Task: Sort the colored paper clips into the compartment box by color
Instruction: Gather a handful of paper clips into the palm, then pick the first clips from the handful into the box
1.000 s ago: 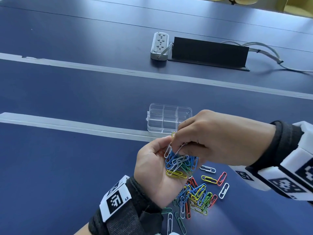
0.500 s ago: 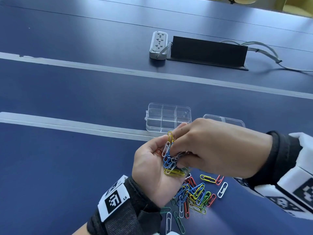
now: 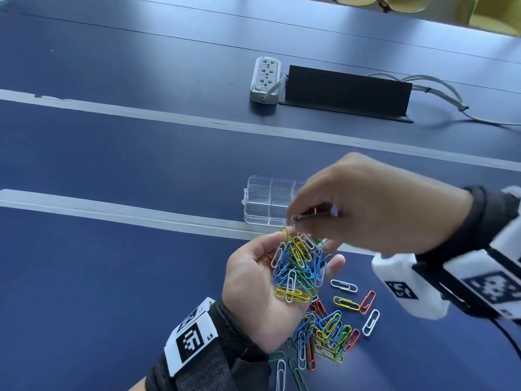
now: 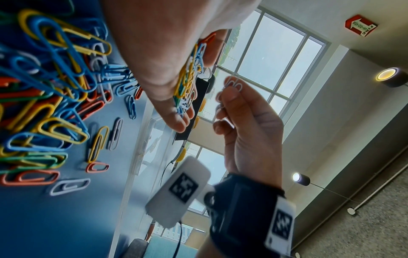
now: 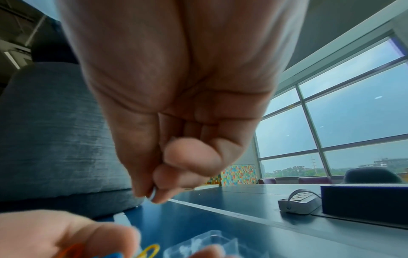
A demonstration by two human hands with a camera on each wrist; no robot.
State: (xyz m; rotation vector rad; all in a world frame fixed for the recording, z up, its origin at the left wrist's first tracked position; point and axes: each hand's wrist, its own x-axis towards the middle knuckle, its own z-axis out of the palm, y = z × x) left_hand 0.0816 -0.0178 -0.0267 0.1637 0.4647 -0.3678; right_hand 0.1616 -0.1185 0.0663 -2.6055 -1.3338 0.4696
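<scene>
While the blue table (image 3: pixel 118 153) stretches wide and bare to the left of the compartment box (image 3: pixel 265 201), two pale strips cross it, one touching the box's near edge and one well beyond it; beyond the box stand a black upright panel (image 3: pixel 346 91) and, just left of that panel, a white power strip (image 3: pixel 265 80), with grey cables (image 3: pixel 439 91) trailing off to the panel's right; the box itself is clear plastic, lid off, divided into small cells, its right part hidden behind the right hand (image 3: pixel 375 210); whether anything lies in the cells cannot be told in the head view.

Nearer than the box, the left hand (image 3: pixel 262 280) lies palm up, fingers loosely cupped round a handful of clips (image 3: pixel 298 269), blue, yellow, green, white and a little red; the right hand hovers just above that handful and in front of the box, fingertips pinched on a few white clips (image 4: pixel 234 83), seen best from the left wrist; it is blurred in the head view.

Nearest of all from the box, a pile of clips (image 3: pixel 324 331) lies on the table under and beside the left wrist, mixed in colour, with a few loose ones scattered to its right: white, yellow, red.

Black-and-white square code tags sit on both wristbands; the left tag (image 3: pixel 194 338) bears the letters "LS"; a red arrow sign (image 4: pixel 361 25) on the wall carries writing too blurred to read surely.
</scene>
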